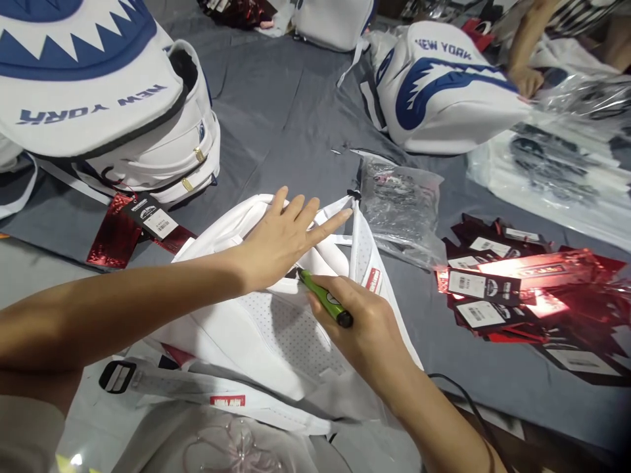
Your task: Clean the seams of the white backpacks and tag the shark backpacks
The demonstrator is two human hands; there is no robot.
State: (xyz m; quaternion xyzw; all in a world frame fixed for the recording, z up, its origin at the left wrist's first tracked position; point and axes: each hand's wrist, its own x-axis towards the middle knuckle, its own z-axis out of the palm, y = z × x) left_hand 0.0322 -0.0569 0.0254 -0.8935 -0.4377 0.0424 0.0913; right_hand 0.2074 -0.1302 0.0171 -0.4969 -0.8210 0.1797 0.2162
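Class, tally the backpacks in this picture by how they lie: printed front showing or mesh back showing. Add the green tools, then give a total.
Backpacks with printed NEW YORK front showing: 2
Backpacks with white mesh back showing, under the left hand: 1
Green tools, held in the right hand: 1
Total: 4

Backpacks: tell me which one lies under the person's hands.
The plain white backpack in front, straps up, under the left hand; the other two show blue shark-mouth prints and sit farther back.
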